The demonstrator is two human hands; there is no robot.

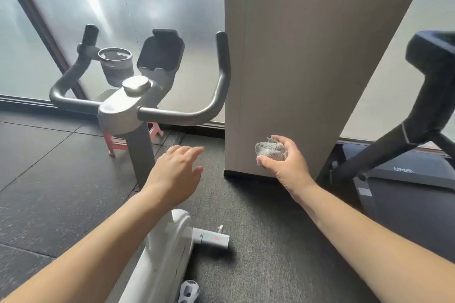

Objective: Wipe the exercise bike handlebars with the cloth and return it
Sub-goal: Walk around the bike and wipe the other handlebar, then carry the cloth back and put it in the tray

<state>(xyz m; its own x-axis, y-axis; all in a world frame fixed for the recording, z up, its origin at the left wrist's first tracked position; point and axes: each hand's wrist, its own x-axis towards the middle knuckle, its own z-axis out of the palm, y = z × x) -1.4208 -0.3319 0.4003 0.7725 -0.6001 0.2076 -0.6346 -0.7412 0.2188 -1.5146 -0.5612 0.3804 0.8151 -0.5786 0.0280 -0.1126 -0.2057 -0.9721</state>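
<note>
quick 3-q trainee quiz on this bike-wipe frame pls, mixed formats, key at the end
1. True or false: the right hand is closed around the bunched grey cloth.
2. Multiple choice: the left hand is A) gripping the handlebars, B) open and holding nothing, C) holding the cup.
3. Fill in: the metal cup sits in a holder on the ______ side of the handlebars, beside the dark tablet holder.

Key: 1 true; 2 B; 3 left.
</note>
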